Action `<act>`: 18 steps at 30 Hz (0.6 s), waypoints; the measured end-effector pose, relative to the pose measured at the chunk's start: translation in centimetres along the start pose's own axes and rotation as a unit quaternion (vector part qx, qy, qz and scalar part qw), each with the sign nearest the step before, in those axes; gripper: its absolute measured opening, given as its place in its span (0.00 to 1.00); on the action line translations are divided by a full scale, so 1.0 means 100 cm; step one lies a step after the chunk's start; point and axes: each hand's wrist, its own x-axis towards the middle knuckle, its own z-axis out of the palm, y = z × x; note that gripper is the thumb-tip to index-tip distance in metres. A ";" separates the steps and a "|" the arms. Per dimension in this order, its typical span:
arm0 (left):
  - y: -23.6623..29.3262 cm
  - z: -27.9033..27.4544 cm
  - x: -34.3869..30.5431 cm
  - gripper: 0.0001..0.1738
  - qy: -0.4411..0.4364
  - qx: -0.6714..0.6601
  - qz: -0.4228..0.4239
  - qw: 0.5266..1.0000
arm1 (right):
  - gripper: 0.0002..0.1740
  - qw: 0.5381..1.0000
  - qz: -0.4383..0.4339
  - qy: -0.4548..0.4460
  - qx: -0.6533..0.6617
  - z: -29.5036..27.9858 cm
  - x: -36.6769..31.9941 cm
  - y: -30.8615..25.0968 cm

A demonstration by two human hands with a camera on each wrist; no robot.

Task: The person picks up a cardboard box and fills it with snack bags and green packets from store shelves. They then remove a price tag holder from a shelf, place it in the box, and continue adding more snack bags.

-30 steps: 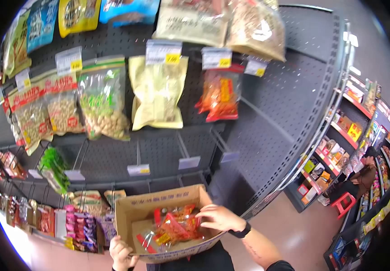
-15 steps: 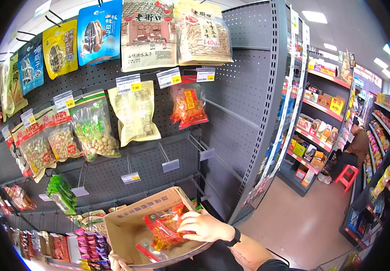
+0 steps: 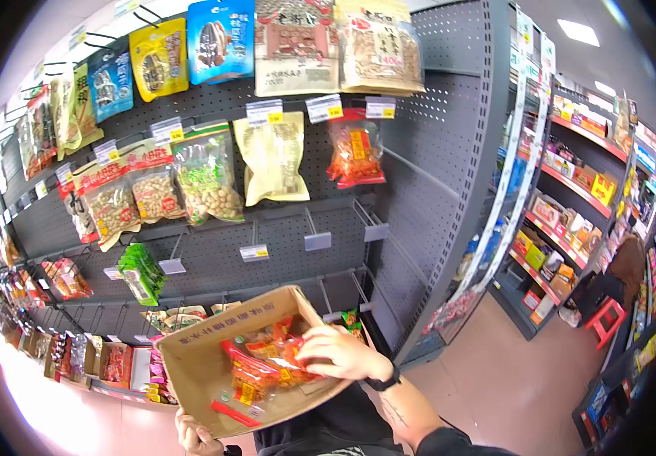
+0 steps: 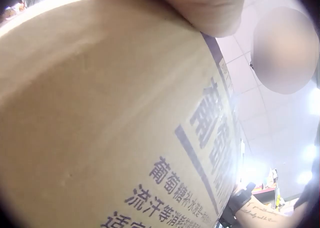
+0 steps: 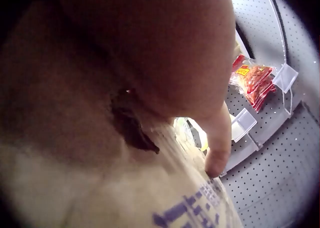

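Note:
A cardboard box (image 3: 191,380) is tilted in front of the body, its inside facing up. Several clear bags of orange-red snack (image 3: 256,372) with red ends lie loose in it. My left hand (image 3: 197,435) grips the box's near left corner; in the left wrist view the printed outer wall fills most of the frame. Reaching over the right side, my right hand (image 3: 339,353) rests its loosely extended fingers on the snack bags at the right end. The right wrist view shows one straight digit (image 5: 217,155) at the box rim; the other fingertips are hidden there.
A grey pegboard rack stands ahead. A matching red snack bag (image 3: 356,152) hangs at its right, beside a cream bag (image 3: 271,158) and peanut bags (image 3: 208,176). Bare hooks with tag holders (image 3: 317,241) stick out below. A side panel (image 3: 438,197) borders the aisle; a red stool (image 3: 605,319) stands beyond.
The view shifted up and right, then partly back left. The box tilted further, and the snack bags in it lie more spread out. My right hand stays at its right end, my left at the corner.

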 end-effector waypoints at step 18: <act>-0.051 0.087 0.018 0.11 -0.087 -0.102 -0.028 0.991 | 0.12 0.991 0.118 0.002 -0.069 -0.001 -0.016 0.051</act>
